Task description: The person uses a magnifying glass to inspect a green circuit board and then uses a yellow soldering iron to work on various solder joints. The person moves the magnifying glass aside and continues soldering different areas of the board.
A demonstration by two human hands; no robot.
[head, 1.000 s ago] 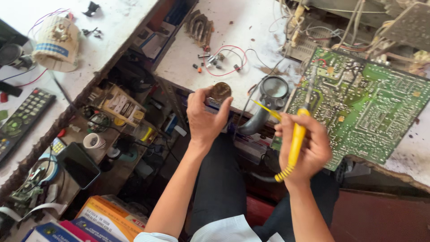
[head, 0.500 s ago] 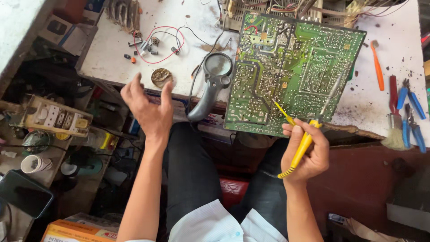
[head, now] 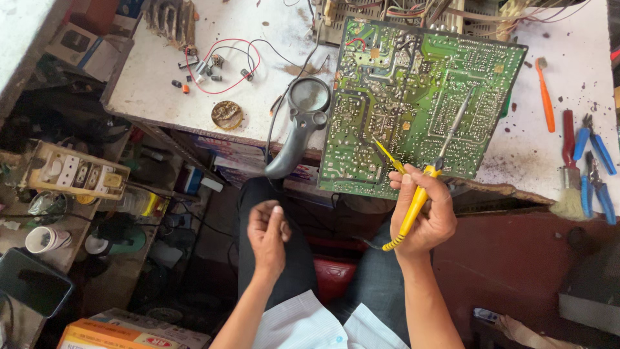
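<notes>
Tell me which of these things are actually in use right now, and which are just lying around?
In use: right hand gripping the yellow soldering iron; green circuit board beneath its tip.

Lying about: left hand empty; magnifying glass; round tin; orange toothbrush; blue pliers; red wire.

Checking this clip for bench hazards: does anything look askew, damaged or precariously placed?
Yes. The green circuit board lies tilted, its near edge hanging past the table's chipped, crumbling front edge. The magnifier's grey handle also overhangs. The right hand holds a yellow soldering iron over the board; the left hand is empty.
</notes>
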